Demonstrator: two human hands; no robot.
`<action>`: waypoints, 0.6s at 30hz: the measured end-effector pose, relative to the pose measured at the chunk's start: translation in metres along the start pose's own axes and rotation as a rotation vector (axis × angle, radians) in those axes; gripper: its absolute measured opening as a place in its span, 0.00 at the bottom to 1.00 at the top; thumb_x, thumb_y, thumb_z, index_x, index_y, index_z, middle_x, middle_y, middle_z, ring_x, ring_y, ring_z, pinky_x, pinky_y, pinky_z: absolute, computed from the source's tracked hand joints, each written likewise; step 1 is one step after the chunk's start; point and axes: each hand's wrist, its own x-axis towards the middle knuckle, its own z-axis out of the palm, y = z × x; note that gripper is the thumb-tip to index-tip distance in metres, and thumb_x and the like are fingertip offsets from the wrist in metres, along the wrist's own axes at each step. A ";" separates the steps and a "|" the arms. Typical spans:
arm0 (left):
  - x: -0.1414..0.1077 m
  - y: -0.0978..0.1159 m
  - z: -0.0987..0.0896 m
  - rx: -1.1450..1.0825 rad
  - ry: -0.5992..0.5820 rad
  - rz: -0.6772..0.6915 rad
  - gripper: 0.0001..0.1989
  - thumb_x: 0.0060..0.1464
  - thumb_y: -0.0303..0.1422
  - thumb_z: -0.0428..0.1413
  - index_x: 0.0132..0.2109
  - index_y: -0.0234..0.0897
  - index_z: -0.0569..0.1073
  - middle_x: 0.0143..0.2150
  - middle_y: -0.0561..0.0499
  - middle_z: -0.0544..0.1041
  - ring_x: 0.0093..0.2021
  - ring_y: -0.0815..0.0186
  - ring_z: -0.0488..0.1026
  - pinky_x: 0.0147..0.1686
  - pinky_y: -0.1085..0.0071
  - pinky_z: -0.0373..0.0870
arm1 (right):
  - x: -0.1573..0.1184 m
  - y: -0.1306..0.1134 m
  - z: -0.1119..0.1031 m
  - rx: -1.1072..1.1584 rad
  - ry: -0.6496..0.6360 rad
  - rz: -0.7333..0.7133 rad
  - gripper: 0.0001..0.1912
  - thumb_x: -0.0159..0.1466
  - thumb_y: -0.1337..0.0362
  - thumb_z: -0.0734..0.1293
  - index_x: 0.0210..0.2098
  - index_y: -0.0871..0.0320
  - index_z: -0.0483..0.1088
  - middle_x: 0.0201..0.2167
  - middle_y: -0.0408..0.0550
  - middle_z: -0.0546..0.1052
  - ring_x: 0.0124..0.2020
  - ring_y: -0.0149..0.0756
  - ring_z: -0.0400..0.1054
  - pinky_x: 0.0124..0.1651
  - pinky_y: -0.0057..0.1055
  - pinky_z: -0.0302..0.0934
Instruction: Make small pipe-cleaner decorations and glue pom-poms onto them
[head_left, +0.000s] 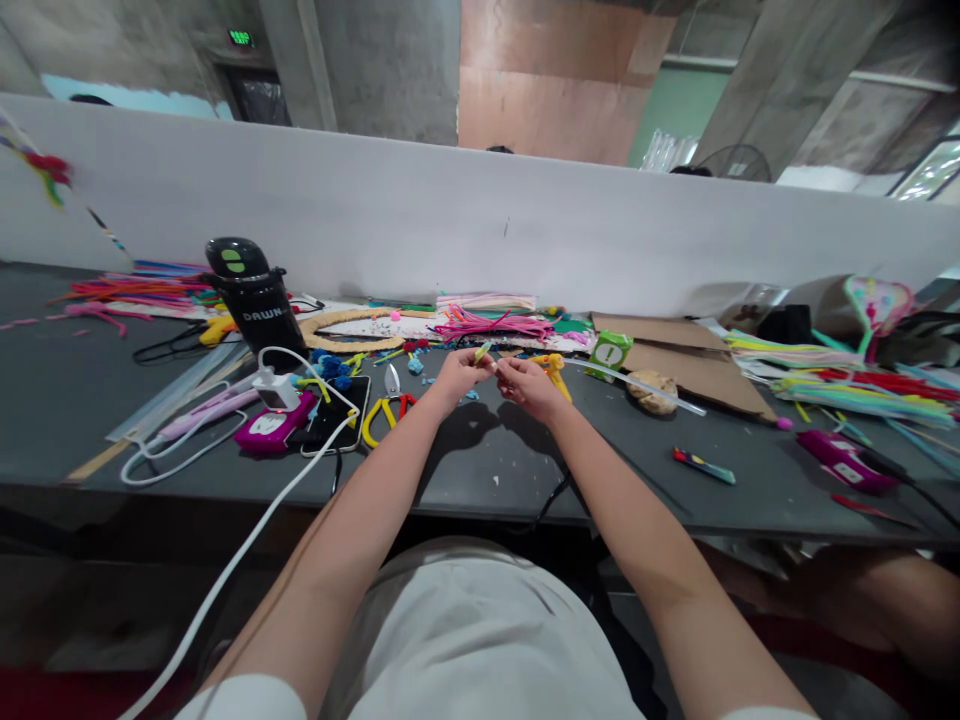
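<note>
Reading from left to right, with the clock face centred on the hands and 12 o'clock at the white partition (390, 215), we find a black bottle (259, 310) standing between 9 and 10 o'clock on the grey desk (630, 470). Between 8 and 9 o'clock we see a purple box (277, 425) and, nearer, cutters (388, 405) with yellow and red handles lying ajar. At the centre, our left hand (461, 378) is narrowed to a pinch, holding a small yellow-green piece (482, 352) at its fingertips. A pink bundle (491, 325) lies at 12 o'clock. Our right hand (525, 385) meets the left, its fingers drawn together; we cannot tell whether they grip or merely touch the piece. Just beside it, at 3 o'clock, lies a yellow tool (556, 375), and further out a green packet (610, 353). A slim cutter knife (703, 466) rests near 4 o'clock.
</note>
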 end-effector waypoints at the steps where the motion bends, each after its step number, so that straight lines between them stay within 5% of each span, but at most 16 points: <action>1: 0.000 0.000 0.000 0.000 0.004 0.000 0.12 0.35 0.34 0.63 0.25 0.32 0.70 0.21 0.57 0.64 0.23 0.75 0.56 0.25 0.75 0.52 | 0.000 0.000 0.000 0.001 -0.009 -0.004 0.21 0.50 0.48 0.74 0.28 0.59 0.67 0.21 0.37 0.60 0.21 0.24 0.53 0.25 0.24 0.47; 10: 0.002 -0.001 0.000 -0.035 -0.064 -0.069 0.14 0.41 0.39 0.63 0.28 0.34 0.69 0.20 0.59 0.59 0.19 0.76 0.53 0.21 0.75 0.48 | 0.001 -0.001 -0.007 -0.019 0.092 -0.031 0.22 0.48 0.48 0.74 0.29 0.58 0.68 0.22 0.38 0.61 0.21 0.23 0.53 0.23 0.24 0.47; 18: 0.003 0.004 -0.004 -0.245 -0.145 -0.220 0.16 0.51 0.45 0.56 0.35 0.34 0.70 0.19 0.60 0.54 0.16 0.76 0.49 0.18 0.75 0.42 | 0.004 -0.003 -0.013 -0.167 0.275 -0.195 0.20 0.50 0.47 0.73 0.28 0.58 0.71 0.17 0.38 0.62 0.18 0.25 0.53 0.23 0.26 0.47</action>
